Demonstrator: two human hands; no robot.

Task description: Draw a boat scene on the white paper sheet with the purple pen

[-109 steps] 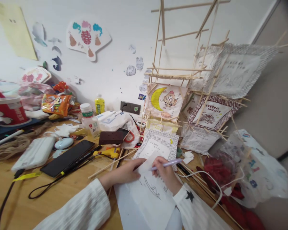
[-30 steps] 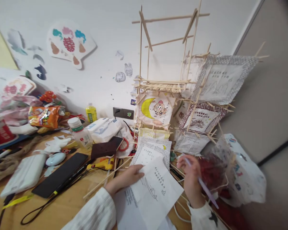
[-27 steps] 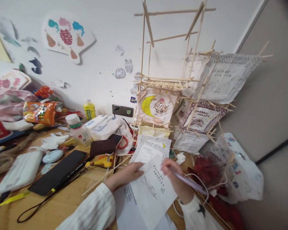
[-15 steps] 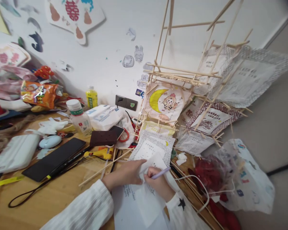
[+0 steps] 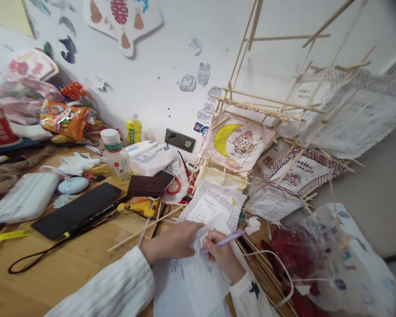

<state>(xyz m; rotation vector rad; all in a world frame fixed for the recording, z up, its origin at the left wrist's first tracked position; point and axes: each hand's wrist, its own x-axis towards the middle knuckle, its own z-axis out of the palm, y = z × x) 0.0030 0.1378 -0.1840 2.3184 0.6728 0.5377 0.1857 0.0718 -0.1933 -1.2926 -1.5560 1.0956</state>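
Observation:
My right hand (image 5: 219, 251) is closed around a light purple pen (image 5: 231, 238), its tip down on a thin white sheet of paper (image 5: 201, 288). Dark line drawing shows on that sheet just below the pen tip. My left hand (image 5: 173, 241) lies with fingers stretched out on the sheet's left edge. Beneath is another white sheet with printed text (image 5: 166, 286). Just beyond my hands, a paper panel with a crosshatched border (image 5: 214, 198) leans against the foot of a wooden stick frame (image 5: 267, 103).
To the left lie a yellow glue gun (image 5: 140, 208), a black phone (image 5: 79, 209), a brown block-shaped case (image 5: 145, 186) and a white power bank (image 5: 23, 196). A capped bottle (image 5: 115, 154) stands behind them. Loose sticks and a white cable (image 5: 280, 255) run along the right, beside a plastic bag (image 5: 353, 264).
The view has shifted a little, so the background sits further right. My right hand has moved slightly over the sheet with the pen, uncovering more of the drawing. My left hand stays put.

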